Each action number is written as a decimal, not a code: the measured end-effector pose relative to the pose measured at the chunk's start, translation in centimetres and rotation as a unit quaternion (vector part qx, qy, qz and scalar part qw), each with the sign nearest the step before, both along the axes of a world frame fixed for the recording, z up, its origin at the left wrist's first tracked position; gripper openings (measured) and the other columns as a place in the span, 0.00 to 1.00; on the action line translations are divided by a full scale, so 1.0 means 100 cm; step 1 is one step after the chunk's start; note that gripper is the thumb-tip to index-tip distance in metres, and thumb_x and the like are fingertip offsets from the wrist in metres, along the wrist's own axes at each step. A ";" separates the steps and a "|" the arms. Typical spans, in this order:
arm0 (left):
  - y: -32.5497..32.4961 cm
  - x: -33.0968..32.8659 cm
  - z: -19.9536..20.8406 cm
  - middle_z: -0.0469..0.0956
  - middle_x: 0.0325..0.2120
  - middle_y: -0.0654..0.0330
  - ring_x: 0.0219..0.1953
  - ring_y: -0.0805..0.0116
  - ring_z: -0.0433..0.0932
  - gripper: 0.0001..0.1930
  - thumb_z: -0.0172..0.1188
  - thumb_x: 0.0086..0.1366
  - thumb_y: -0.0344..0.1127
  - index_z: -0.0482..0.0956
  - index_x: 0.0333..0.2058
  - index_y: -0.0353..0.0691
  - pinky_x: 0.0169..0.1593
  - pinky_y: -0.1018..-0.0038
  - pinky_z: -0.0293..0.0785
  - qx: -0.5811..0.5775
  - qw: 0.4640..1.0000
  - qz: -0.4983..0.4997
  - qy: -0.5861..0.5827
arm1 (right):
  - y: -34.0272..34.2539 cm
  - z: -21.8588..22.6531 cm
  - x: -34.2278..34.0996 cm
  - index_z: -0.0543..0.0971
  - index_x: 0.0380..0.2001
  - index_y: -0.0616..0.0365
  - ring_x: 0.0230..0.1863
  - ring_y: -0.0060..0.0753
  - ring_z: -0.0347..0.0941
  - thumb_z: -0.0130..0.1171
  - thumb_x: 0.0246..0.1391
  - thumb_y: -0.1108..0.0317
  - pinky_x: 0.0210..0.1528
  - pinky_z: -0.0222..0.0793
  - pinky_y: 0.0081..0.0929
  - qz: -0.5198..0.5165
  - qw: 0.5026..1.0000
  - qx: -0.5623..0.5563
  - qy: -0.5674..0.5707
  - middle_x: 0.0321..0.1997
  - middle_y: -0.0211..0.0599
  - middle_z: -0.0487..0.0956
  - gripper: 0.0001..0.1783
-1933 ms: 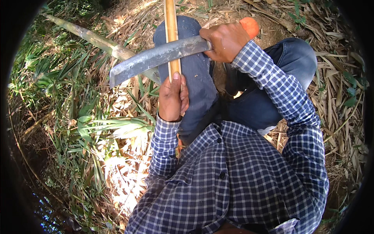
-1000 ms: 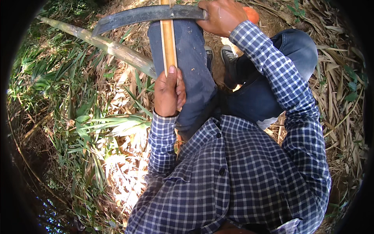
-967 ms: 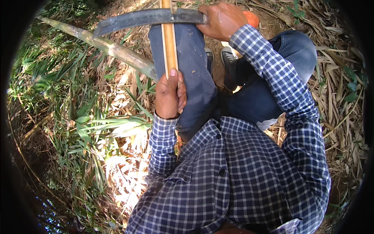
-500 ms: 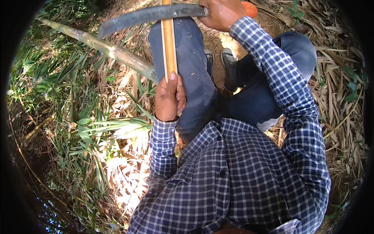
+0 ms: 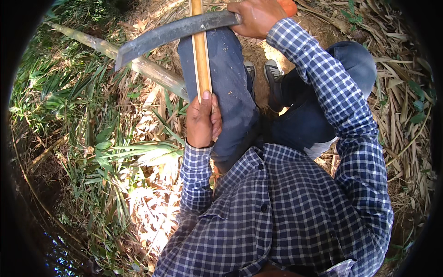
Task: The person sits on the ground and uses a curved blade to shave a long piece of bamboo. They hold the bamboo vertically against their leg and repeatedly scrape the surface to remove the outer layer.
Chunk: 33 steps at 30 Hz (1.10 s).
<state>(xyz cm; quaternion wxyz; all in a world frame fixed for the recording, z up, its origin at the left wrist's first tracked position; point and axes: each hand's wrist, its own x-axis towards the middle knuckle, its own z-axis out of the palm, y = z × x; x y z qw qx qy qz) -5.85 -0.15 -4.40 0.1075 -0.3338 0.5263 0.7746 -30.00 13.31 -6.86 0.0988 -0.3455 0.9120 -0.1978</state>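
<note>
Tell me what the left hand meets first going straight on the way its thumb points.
Likely the machete blade, which crosses the split bamboo strip the left hand grips; depth is unclear, so it could brush the jeans-clad left knee first.

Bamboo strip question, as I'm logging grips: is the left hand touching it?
Touching: the head view shows the left hand closed around the near end of the bamboo strip, its thumb lying over it.

The blade [image 5: 175, 31] is showing dark grey; its handle [image 5: 289, 6] is showing orange. The strip [image 5: 201, 64] is displaying golden tan between pale edges. The shirt [image 5: 300, 203] is carrying a navy-and-white check. The jeans [image 5: 228, 74] are showing dark blue, the pole [image 5: 157, 74] mottled green and tan.
</note>
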 end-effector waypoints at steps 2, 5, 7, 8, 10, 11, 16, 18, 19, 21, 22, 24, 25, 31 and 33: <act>0.001 -0.002 0.002 0.58 0.11 0.70 0.08 0.82 0.53 0.18 0.42 0.76 0.48 0.67 0.30 0.42 0.11 0.82 0.51 -0.005 1.000 0.004 -0.005 | -0.012 -0.004 -0.016 0.83 0.31 0.52 0.31 0.55 0.80 0.60 0.41 0.54 0.36 0.75 0.51 -0.034 0.999 -0.001 -0.007 0.26 0.51 0.82 0.16; 0.002 0.001 0.000 0.58 0.11 0.70 0.08 0.82 0.53 0.19 0.42 0.76 0.48 0.67 0.30 0.42 0.11 0.82 0.51 -0.005 1.000 -0.001 0.000 | -0.005 -0.001 -0.006 0.83 0.30 0.51 0.32 0.55 0.80 0.59 0.43 0.56 0.36 0.75 0.51 -0.008 1.000 0.000 -0.005 0.26 0.50 0.81 0.14; 0.000 0.000 0.001 0.58 0.11 0.70 0.08 0.82 0.53 0.18 0.42 0.76 0.48 0.67 0.30 0.42 0.11 0.82 0.51 -0.004 1.000 0.000 0.000 | -0.001 -0.006 -0.007 0.83 0.30 0.51 0.32 0.55 0.80 0.58 0.44 0.56 0.37 0.75 0.51 0.037 0.999 -0.011 -0.010 0.27 0.50 0.82 0.14; 0.001 0.001 0.002 0.57 0.11 0.70 0.08 0.82 0.53 0.18 0.42 0.76 0.48 0.67 0.31 0.42 0.11 0.82 0.51 -0.002 1.000 0.000 -0.002 | -0.002 -0.012 -0.012 0.83 0.30 0.51 0.32 0.55 0.80 0.59 0.43 0.55 0.37 0.75 0.51 0.013 1.000 -0.020 -0.010 0.27 0.50 0.82 0.14; 0.002 -0.003 0.004 0.57 0.10 0.70 0.08 0.82 0.53 0.18 0.42 0.76 0.48 0.67 0.30 0.42 0.11 0.82 0.51 -0.005 1.000 0.002 -0.006 | -0.011 -0.015 -0.024 0.83 0.31 0.51 0.33 0.55 0.80 0.61 0.42 0.53 0.38 0.75 0.51 -0.034 0.999 -0.042 -0.006 0.27 0.50 0.82 0.16; 0.003 -0.004 0.006 0.57 0.10 0.70 0.08 0.82 0.53 0.19 0.42 0.76 0.48 0.67 0.30 0.42 0.11 0.82 0.51 -0.008 1.000 0.003 -0.009 | -0.014 -0.015 -0.023 0.83 0.32 0.51 0.34 0.55 0.80 0.61 0.42 0.53 0.38 0.75 0.51 -0.041 0.998 -0.045 0.009 0.28 0.49 0.82 0.17; 0.001 -0.001 0.006 0.57 0.10 0.70 0.08 0.82 0.53 0.19 0.41 0.77 0.47 0.67 0.30 0.42 0.11 0.82 0.51 -0.017 1.000 -0.005 -0.012 | -0.008 -0.011 -0.017 0.83 0.32 0.51 0.33 0.55 0.80 0.58 0.45 0.54 0.38 0.75 0.51 0.002 0.999 -0.036 0.011 0.29 0.50 0.82 0.16; 0.003 -0.002 0.005 0.57 0.11 0.70 0.08 0.82 0.53 0.18 0.42 0.76 0.48 0.67 0.30 0.42 0.11 0.82 0.50 -0.010 1.000 -0.004 -0.015 | -0.010 -0.013 -0.026 0.83 0.34 0.51 0.33 0.55 0.80 0.59 0.44 0.53 0.38 0.75 0.51 -0.052 0.999 -0.001 -0.002 0.29 0.51 0.82 0.17; 0.005 -0.006 0.008 0.57 0.11 0.71 0.08 0.82 0.52 0.18 0.43 0.76 0.48 0.68 0.30 0.42 0.11 0.82 0.49 -0.016 1.000 0.004 -0.020 | -0.012 -0.009 -0.030 0.83 0.35 0.50 0.33 0.54 0.81 0.60 0.43 0.52 0.39 0.75 0.50 -0.067 0.997 0.005 -0.040 0.29 0.51 0.82 0.18; 0.004 -0.001 0.008 0.57 0.11 0.71 0.08 0.82 0.51 0.18 0.44 0.76 0.48 0.68 0.30 0.43 0.11 0.82 0.48 -0.020 1.000 0.006 -0.012 | -0.011 -0.004 -0.024 0.83 0.35 0.50 0.33 0.54 0.81 0.60 0.44 0.53 0.39 0.75 0.50 -0.015 1.000 -0.002 -0.016 0.29 0.51 0.82 0.18; 0.004 0.001 0.008 0.57 0.11 0.71 0.08 0.82 0.51 0.18 0.44 0.76 0.48 0.68 0.30 0.43 0.11 0.82 0.48 -0.018 1.000 0.004 -0.012 | -0.007 -0.002 -0.018 0.83 0.35 0.50 0.33 0.54 0.81 0.59 0.44 0.53 0.39 0.75 0.50 0.007 1.000 0.001 -0.003 0.29 0.51 0.82 0.18; 0.002 0.002 0.006 0.57 0.11 0.71 0.08 0.82 0.51 0.18 0.44 0.76 0.48 0.68 0.30 0.43 0.11 0.82 0.48 -0.013 1.000 -0.001 -0.012 | -0.011 0.000 -0.020 0.83 0.35 0.51 0.35 0.55 0.81 0.60 0.43 0.53 0.40 0.75 0.49 -0.006 1.000 0.015 -0.003 0.29 0.53 0.82 0.19; 0.002 0.002 0.004 0.57 0.11 0.71 0.08 0.82 0.51 0.18 0.44 0.76 0.48 0.69 0.30 0.43 0.11 0.82 0.48 -0.006 1.000 0.002 -0.010 | -0.010 -0.010 -0.029 0.84 0.35 0.52 0.35 0.55 0.80 0.60 0.42 0.53 0.41 0.75 0.49 -0.022 0.999 0.024 0.010 0.30 0.53 0.82 0.19; 0.001 0.004 0.004 0.58 0.11 0.70 0.08 0.82 0.53 0.17 0.43 0.76 0.47 0.68 0.31 0.42 0.11 0.82 0.50 -0.002 1.000 -0.006 -0.014 | 0.014 -0.066 -0.118 0.80 0.19 0.66 0.23 0.46 0.78 0.61 0.46 0.49 0.29 0.75 0.40 -0.336 0.918 -0.153 -0.148 0.19 0.47 0.80 0.25; 0.000 0.000 0.006 0.57 0.11 0.70 0.08 0.82 0.53 0.17 0.44 0.76 0.47 0.69 0.31 0.43 0.11 0.82 0.50 0.009 1.000 0.012 -0.010 | 0.024 -0.058 -0.115 0.80 0.17 0.60 0.16 0.33 0.70 0.61 0.49 0.53 0.22 0.71 0.31 -0.355 0.825 -0.339 -0.280 0.17 0.35 0.77 0.20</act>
